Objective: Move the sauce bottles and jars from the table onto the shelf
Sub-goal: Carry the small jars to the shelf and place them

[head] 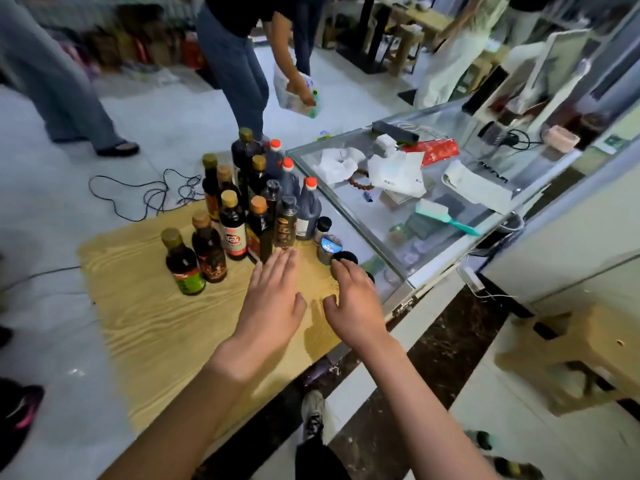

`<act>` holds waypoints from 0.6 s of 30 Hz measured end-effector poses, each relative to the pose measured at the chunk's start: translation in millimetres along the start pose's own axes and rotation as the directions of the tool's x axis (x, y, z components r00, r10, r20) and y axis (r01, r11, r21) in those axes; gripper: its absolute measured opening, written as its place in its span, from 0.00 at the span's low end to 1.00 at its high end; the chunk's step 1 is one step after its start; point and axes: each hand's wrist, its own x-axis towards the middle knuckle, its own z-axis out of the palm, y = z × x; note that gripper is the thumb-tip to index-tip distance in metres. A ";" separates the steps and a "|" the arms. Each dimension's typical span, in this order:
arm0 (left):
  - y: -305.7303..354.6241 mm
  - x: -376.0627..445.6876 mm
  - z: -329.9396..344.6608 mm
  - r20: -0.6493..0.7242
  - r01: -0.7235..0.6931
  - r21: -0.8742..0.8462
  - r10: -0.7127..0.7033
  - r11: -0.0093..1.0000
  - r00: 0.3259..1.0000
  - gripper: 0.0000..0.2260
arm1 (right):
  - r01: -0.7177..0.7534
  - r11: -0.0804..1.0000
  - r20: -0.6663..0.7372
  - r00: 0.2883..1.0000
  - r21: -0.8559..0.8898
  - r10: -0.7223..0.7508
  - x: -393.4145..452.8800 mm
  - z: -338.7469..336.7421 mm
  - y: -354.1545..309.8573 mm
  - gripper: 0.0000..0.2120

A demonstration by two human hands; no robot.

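Note:
Several dark sauce bottles (232, 223) with gold or orange caps stand clustered at the far side of a wooden table (149, 323). A green-labelled bottle (183, 265) stands nearest on the left. Small jars (329, 249) sit at the cluster's right edge. My left hand (273, 292) hovers flat and open just in front of the bottles, fingertips close to a tall dark bottle (284, 225). My right hand (353, 299) is open, its fingers over a black-lidded jar (344, 259) that is mostly hidden. Neither hand holds anything. No shelf is clearly in view.
A glass display counter (398, 258) littered with bags and papers adjoins the table on the right. A person (239, 64) bends over with a plastic bag beyond the table. Cables (145, 192) lie on the floor; a wooden stool (571, 355) stands at right.

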 end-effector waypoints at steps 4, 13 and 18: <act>6.3 57.5 28.4 0.019 0.034 -0.010 -0.034 0.999 0.999 0.30 | -0.026 0.999 0.062 0.998 0.042 0.024 55.8 14.9 41.8 0.30; 1.7 187.4 96.8 0.192 0.120 -0.064 -0.105 0.991 0.976 0.26 | -0.032 0.999 0.262 0.965 0.017 0.026 171.0 76.7 99.8 0.25; -6.0 245.0 122.3 0.346 0.061 0.108 -0.095 0.992 0.933 0.25 | -0.008 0.998 0.345 0.938 -0.068 0.031 201.3 102.2 109.1 0.28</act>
